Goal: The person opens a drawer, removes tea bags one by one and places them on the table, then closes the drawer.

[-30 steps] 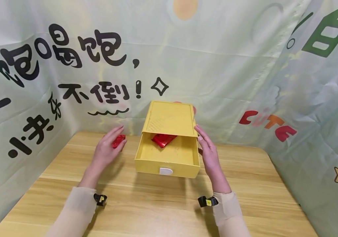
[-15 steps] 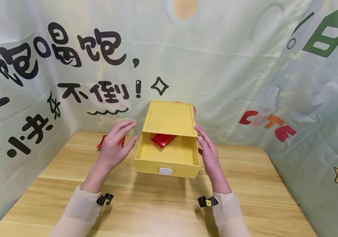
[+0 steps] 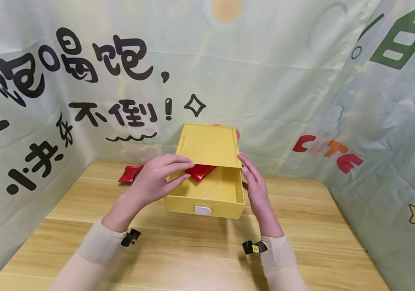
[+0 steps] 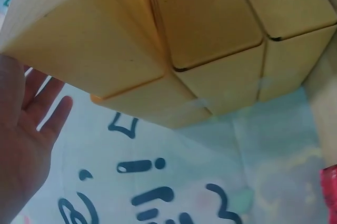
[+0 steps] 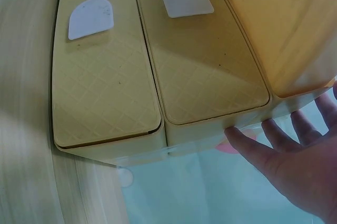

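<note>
A yellow drawer cabinet (image 3: 211,141) stands near the back of the table, its top drawer (image 3: 182,204) pulled out. Inside that drawer lies a shiny red packet (image 3: 201,173), partly under the cabinet top. My left hand (image 3: 156,178) reaches over the drawer's left wall, thumb and fingers apart, tips right at the packet's left end. In the left wrist view, the drawer hides part of this hand (image 4: 26,134). My right hand (image 3: 255,194) rests against the cabinet's right side with straight fingers; the right wrist view shows its fingers (image 5: 247,145) along that side.
Another red packet (image 3: 130,173) lies on the wooden table (image 3: 193,254), left of the cabinet and partly behind my left hand. Two lower drawers (image 5: 108,77), with white tabs, are shut. A printed cloth (image 3: 265,89) hangs close behind the cabinet.
My left hand has moved right, from over the packet on the table to the pulled-out drawer, uncovering part of that packet. The right hand and the cabinet have stayed in place.
</note>
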`<state>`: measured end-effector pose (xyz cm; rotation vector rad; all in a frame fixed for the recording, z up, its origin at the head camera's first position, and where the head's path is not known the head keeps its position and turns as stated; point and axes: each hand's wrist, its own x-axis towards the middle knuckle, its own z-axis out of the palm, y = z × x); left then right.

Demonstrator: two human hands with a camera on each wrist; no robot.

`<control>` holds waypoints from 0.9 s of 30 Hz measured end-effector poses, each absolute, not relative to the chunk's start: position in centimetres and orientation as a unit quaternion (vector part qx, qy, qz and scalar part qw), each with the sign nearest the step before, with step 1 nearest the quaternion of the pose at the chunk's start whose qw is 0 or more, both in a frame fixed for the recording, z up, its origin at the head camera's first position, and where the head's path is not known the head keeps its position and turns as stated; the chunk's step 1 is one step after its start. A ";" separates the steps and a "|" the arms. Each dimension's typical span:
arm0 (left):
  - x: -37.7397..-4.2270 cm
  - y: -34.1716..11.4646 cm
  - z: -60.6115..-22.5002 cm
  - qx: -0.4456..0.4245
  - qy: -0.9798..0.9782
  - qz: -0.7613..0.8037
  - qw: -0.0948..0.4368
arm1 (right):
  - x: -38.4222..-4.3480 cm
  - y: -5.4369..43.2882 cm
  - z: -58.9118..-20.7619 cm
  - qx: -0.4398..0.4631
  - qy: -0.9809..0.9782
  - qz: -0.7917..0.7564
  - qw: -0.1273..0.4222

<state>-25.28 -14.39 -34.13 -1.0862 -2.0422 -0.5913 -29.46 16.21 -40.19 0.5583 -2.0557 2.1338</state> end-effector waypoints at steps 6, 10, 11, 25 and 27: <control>-25.6 -13.8 -32.8 -0.448 -0.819 -0.177 0.312 | -29.5 16.2 -40.2 0.185 -0.679 0.707 0.065; -25.6 -13.3 -32.0 -0.443 -0.850 -0.139 0.250 | -29.5 16.2 -40.2 0.185 -0.679 0.707 0.064; -25.6 -13.2 -31.8 -0.442 -0.857 -0.127 0.233 | -29.5 16.2 -40.2 0.185 -0.679 0.707 0.064; -26.0 -10.5 -30.3 -0.389 -0.920 -0.020 0.039 | -29.5 16.2 -40.1 0.185 -0.680 0.706 0.065; -26.1 -10.3 -30.4 -0.382 -0.924 -0.020 0.020 | -29.5 16.2 -40.1 0.184 -0.680 0.706 0.066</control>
